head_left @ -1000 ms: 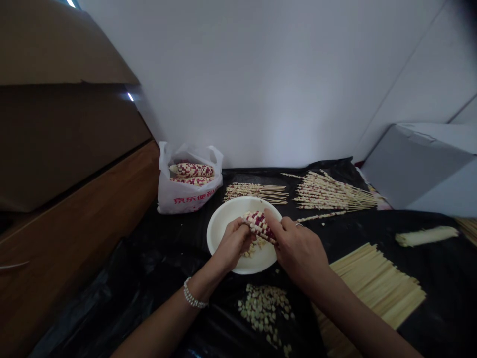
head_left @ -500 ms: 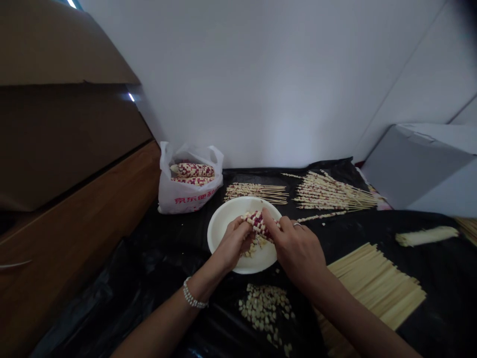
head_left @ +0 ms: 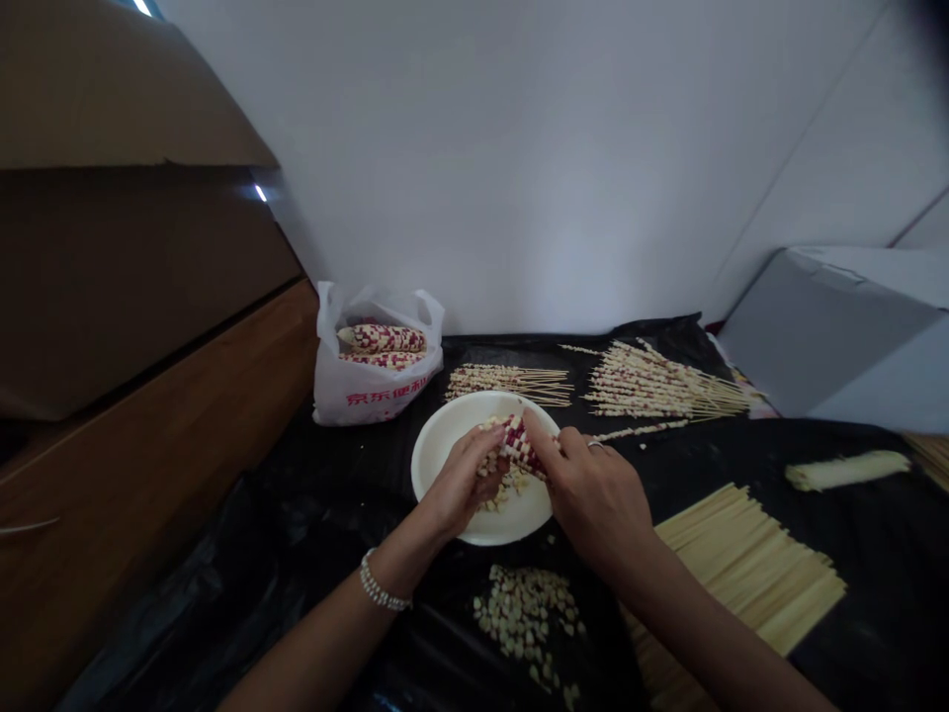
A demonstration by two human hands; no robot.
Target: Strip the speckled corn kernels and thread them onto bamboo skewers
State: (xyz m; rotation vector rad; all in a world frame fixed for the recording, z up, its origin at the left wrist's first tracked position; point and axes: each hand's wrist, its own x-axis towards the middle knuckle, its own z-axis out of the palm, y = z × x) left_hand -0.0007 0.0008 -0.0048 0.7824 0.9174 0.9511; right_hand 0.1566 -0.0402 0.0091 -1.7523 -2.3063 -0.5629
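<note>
Over a white bowl (head_left: pixel 437 445), an ear of corn with cream and dark red kernels (head_left: pixel 523 445) is held in both hands. My left hand (head_left: pixel 464 480) is wrapped round its left end, the thumb lying along the top. Around the right end close the fingers of my right hand (head_left: pixel 593 485), with the thumb or index finger pressed on the kernels. Loose kernels (head_left: pixel 508 489) lie in the bowl under the corn. More pale kernels (head_left: pixel 526 608) are scattered on the black plastic sheet (head_left: pixel 318 544) in front of the bowl.
A white plastic bag (head_left: pixel 378 391) with corn ears stands back left. Behind the bowl lie kernel-threaded sticks (head_left: pixel 481 381), with a larger bundle (head_left: pixel 645 381) further right. Bare sticks (head_left: pixel 748 564) and a stripped cob (head_left: pixel 849 470) lie right. Cardboard boxes (head_left: pixel 133 277) stand left.
My left thumb and fingers have shifted up and over the left end of the corn, covering more of it. My right hand has hardly moved.
</note>
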